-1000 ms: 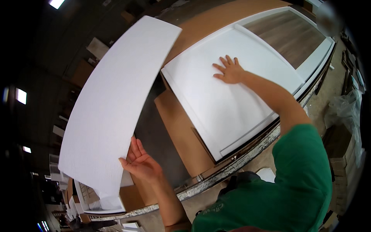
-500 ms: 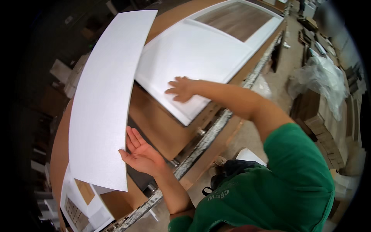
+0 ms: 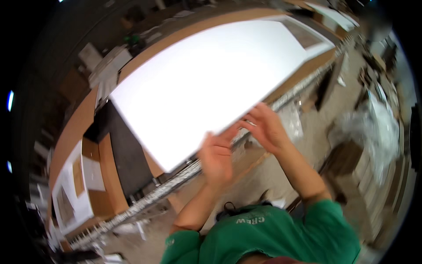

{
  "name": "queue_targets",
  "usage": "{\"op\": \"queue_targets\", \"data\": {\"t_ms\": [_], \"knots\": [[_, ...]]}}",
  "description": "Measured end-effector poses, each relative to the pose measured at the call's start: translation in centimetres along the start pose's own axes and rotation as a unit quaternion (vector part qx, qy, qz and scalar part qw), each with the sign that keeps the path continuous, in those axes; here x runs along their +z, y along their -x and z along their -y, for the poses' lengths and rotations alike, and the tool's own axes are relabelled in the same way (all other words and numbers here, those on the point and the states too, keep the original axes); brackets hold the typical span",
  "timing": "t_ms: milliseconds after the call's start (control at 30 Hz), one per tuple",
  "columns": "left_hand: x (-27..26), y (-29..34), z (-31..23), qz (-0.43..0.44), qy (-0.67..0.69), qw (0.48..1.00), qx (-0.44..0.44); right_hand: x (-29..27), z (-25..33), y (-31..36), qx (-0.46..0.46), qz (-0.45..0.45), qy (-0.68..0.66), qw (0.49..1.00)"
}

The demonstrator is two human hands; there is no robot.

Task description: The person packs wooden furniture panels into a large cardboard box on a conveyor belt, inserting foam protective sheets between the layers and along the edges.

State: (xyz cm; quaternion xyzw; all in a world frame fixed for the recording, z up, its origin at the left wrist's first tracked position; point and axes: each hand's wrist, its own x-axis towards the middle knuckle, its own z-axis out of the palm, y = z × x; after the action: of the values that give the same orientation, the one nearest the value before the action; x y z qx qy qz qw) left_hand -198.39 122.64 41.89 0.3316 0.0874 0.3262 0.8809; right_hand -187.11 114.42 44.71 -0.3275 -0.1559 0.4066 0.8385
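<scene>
A broad, smooth white panel (image 3: 202,83) lies slanting across the bench, over a white-framed piece with a wood-grain inset (image 3: 303,35) that shows only at the far right end. At the panel's near edge, my left hand (image 3: 215,160) has its fingers bent over the border, blurred by motion. Close beside it on the right, my right hand (image 3: 267,127) holds the same edge, fingers and thumb reaching left. The undersides of the grips are hidden.
A partly open carton (image 3: 105,176) with white pieces stands at the bench's left end, beside a dark belt surface (image 3: 127,154). The worn metal bench rail (image 3: 176,179) runs along the near side. Crumpled clear plastic (image 3: 373,136) covers stacked boards at the right.
The white panel has gone from standing up at the left to lying over the framed piece. Both hands have come together at its near edge. The view has shifted.
</scene>
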Motion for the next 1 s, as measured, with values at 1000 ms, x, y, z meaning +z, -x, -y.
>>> {"op": "queue_targets", "data": {"t_ms": [1000], "knots": [[-0.7,-36.1,3.4,0.005,-0.915,0.347,-0.205,-32.2,34.3,2.9,-0.357,-0.424,0.007,0.832]]}}
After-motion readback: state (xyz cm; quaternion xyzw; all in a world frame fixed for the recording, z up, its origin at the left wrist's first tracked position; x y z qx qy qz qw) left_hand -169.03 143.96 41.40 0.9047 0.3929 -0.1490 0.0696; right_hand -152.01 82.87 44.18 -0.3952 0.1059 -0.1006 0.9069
